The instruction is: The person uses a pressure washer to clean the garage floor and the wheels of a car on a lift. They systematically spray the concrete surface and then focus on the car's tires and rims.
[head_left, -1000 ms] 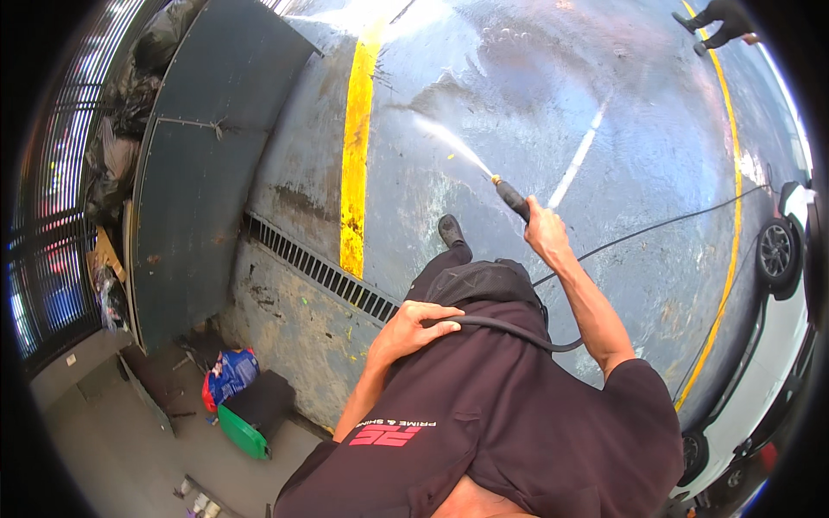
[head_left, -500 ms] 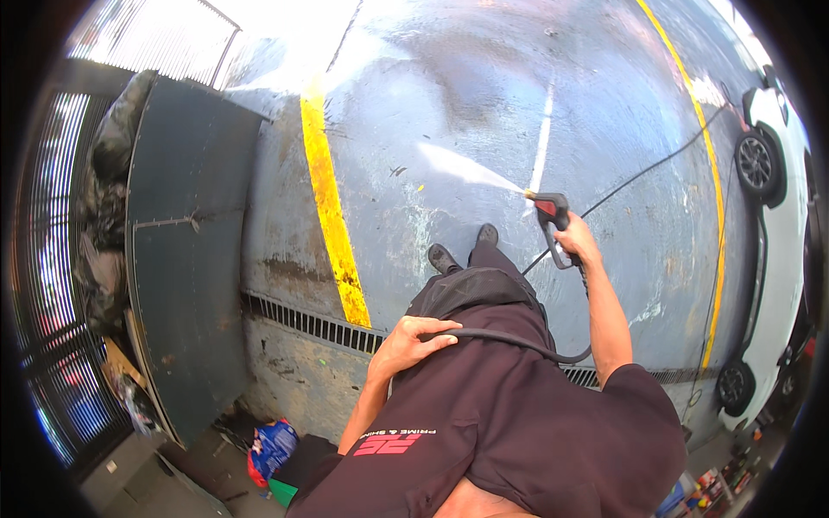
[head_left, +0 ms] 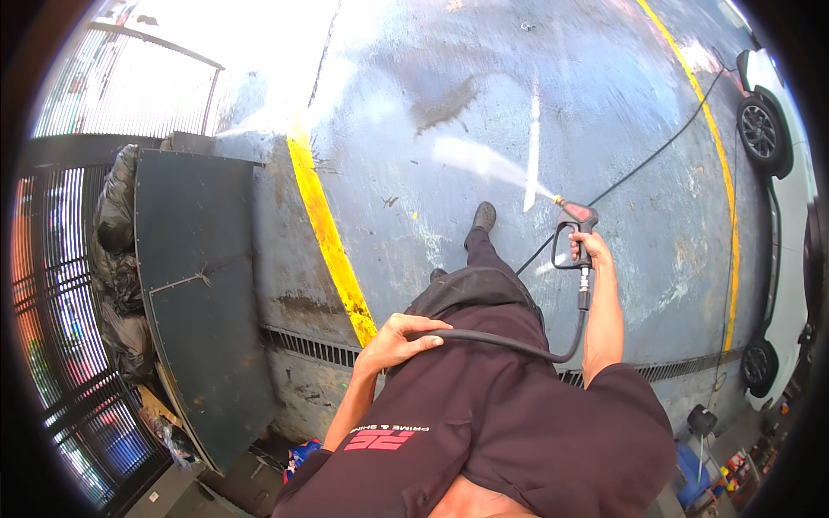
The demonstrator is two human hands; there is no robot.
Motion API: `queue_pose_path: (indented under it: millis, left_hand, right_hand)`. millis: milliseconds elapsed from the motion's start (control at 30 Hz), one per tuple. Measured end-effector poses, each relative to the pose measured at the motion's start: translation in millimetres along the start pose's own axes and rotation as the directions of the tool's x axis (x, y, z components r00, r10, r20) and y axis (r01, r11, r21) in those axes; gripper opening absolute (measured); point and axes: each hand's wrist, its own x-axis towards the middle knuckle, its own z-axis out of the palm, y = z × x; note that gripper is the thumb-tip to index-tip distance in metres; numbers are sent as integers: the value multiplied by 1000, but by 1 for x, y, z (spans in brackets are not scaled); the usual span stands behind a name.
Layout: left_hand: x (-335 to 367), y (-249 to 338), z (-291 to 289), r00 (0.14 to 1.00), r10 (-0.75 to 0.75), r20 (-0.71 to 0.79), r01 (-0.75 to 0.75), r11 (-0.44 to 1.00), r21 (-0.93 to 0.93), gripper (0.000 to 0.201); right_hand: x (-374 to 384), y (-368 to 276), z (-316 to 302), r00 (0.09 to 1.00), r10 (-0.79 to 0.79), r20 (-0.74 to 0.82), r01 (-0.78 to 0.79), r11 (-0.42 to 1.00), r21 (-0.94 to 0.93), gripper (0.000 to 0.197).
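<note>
A black and red pressure washer gun is gripped in my right hand, out ahead and to the right. From its brass nozzle a white fan of water sprays forward and left over the wet blue-grey floor. The black hose drops from the gun's handle and curves across my body. At my waist my left hand is closed around that hose, thumb on top.
Yellow lines mark the floor on both sides. A drain grate crosses near my feet. Dark metal panels and black bags stand at left. A white car is parked at right. The hose trails toward the car.
The gun has turned so its side shows more, and sits slightly lower and to the right. One foot has stepped forward. Water still sprays, and my left hand keeps its hold on the hose.
</note>
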Motion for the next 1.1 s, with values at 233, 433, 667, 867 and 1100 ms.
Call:
queue_pose_path:
  millis: [233,433,667,867,1100]
  left_hand:
    - [81,60,-7,1000,-22,-15,21,1000,-15,30]
    - [154,100,-2,997,75,19,-76,987,139,29]
    - [235,135,11,979,87,182,-133,957,258,31]
    - [300,166,7,910,45,411,-172,945,277,34]
    - [370,200,-17,882,145,449,-292,915,278,33]
  right_hand:
    - [63,-108,-10,994,-91,56,93,995,-28,9]
    - [71,-136,-44,994,-110,1,110,994,-10,9]
    - [51,-89,-180,947,127,-296,-137,990,-13,19]
    - [55,-96,-266,889,123,-441,50,931,362,23]
    - [91,-179,-209,916,-123,-381,208,959,190,23]
